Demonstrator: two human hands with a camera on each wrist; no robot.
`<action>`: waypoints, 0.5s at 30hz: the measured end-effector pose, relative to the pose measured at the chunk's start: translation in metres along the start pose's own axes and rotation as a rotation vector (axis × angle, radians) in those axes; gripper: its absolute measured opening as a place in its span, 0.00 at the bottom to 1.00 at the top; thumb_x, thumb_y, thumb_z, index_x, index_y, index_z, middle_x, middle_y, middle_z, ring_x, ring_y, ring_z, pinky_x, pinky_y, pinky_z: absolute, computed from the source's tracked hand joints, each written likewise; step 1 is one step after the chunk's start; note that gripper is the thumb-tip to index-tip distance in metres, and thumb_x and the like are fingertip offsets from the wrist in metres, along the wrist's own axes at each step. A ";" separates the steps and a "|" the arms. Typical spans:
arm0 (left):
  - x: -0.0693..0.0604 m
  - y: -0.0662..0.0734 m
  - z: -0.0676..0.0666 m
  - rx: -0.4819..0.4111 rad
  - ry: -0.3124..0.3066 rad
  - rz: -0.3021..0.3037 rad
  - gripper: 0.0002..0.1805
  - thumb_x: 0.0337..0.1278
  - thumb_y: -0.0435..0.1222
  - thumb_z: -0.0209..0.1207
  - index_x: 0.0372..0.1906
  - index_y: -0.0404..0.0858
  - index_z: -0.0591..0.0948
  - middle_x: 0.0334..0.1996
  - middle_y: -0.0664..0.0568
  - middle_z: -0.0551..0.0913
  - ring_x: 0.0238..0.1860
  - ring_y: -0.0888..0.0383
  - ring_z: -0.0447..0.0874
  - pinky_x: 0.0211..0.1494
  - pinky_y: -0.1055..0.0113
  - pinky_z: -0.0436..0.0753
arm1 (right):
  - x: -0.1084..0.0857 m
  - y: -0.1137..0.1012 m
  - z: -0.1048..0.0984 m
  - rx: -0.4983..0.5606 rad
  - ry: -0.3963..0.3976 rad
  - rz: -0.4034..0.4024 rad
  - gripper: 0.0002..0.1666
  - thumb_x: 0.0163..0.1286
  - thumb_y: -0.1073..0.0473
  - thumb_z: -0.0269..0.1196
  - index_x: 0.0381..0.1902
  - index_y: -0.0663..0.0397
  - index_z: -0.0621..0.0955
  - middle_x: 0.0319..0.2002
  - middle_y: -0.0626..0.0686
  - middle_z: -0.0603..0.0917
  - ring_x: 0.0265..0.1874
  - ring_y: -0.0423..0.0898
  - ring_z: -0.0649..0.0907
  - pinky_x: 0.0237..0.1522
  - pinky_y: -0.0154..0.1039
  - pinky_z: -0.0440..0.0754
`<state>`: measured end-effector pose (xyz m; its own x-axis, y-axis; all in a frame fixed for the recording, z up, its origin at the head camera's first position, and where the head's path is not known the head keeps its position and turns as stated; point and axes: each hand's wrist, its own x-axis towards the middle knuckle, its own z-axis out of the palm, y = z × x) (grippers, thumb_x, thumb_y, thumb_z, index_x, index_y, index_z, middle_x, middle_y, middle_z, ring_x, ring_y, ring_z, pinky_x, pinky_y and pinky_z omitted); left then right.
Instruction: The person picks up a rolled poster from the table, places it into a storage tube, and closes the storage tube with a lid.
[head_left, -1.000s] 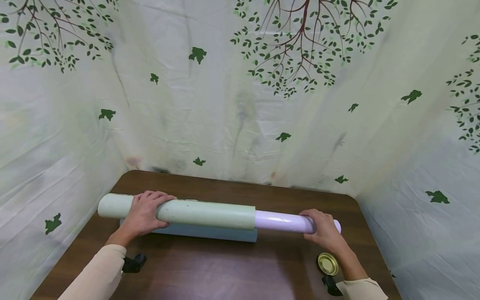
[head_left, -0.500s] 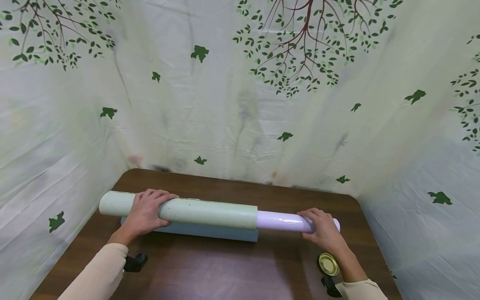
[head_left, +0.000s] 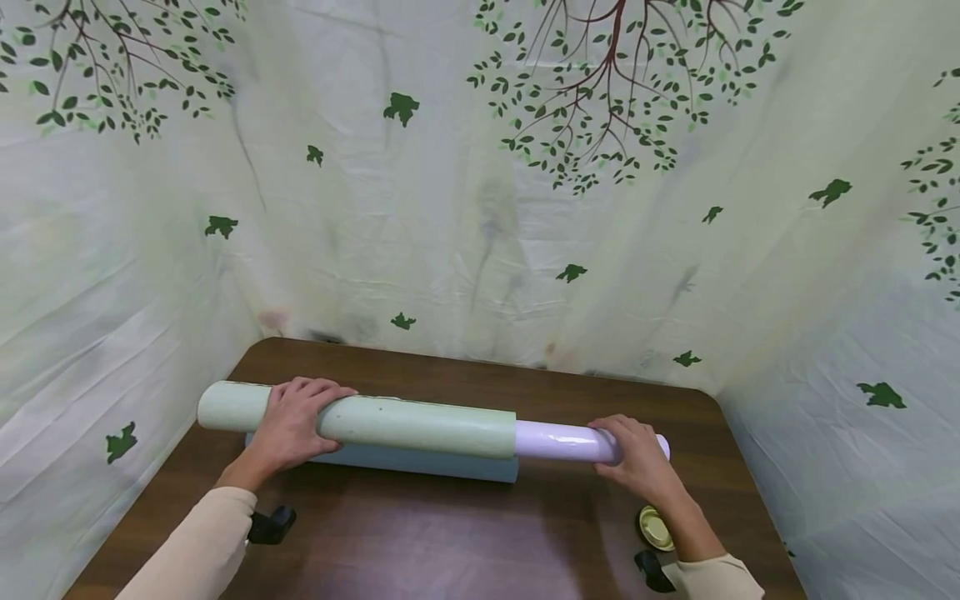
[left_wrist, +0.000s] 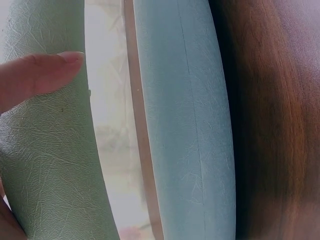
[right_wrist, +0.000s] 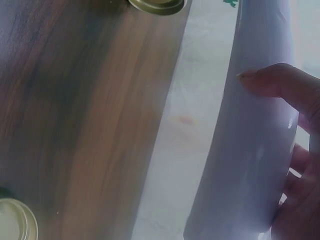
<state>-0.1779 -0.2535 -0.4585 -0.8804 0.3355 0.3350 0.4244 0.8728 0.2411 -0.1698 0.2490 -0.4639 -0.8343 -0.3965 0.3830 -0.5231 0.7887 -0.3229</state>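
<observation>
The left hand (head_left: 294, 423) curls round a pale green cylinder (head_left: 427, 427) with a creased, leather-like surface, held above the dark brown wood-grain table (head_left: 450, 533). From its right end projects a smooth, glossy lilac roll (head_left: 558, 442), gripped near its tip between the right hand's (head_left: 637, 456) thumb and bent fingers; how far the roll reaches inside is hidden. Below, a light blue, finely wrinkled cylinder (head_left: 431, 467) is partly covered by the green one, and the right forearm (head_left: 696, 529) overlaps a gold-coloured round lid (head_left: 654, 529).

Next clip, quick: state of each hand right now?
Left hand: gripping the pale green roll.
Right hand: gripping the lilac roll near its outer end.
</observation>
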 end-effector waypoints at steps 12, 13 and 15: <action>-0.001 0.003 0.002 0.005 -0.005 -0.015 0.41 0.21 0.40 0.81 0.54 0.43 0.80 0.50 0.44 0.79 0.52 0.41 0.70 0.52 0.41 0.61 | 0.005 -0.011 0.009 0.011 0.008 0.006 0.33 0.37 0.64 0.80 0.45 0.57 0.82 0.42 0.54 0.83 0.42 0.55 0.81 0.45 0.55 0.72; -0.001 0.004 0.002 0.005 -0.003 -0.016 0.41 0.21 0.40 0.81 0.54 0.43 0.80 0.50 0.44 0.80 0.52 0.41 0.70 0.52 0.41 0.61 | 0.006 -0.012 0.010 0.014 0.005 0.009 0.32 0.37 0.64 0.80 0.45 0.57 0.82 0.42 0.54 0.83 0.42 0.55 0.81 0.45 0.55 0.72; -0.001 0.004 0.002 0.006 0.001 -0.017 0.41 0.21 0.40 0.81 0.54 0.43 0.80 0.50 0.44 0.80 0.52 0.41 0.70 0.51 0.41 0.61 | 0.008 -0.014 0.011 0.013 0.002 0.014 0.32 0.38 0.64 0.79 0.45 0.56 0.82 0.42 0.54 0.83 0.42 0.55 0.81 0.46 0.56 0.72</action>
<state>-0.1758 -0.2498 -0.4601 -0.8874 0.3204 0.3315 0.4080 0.8806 0.2409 -0.1709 0.2297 -0.4663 -0.8411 -0.3845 0.3804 -0.5137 0.7880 -0.3394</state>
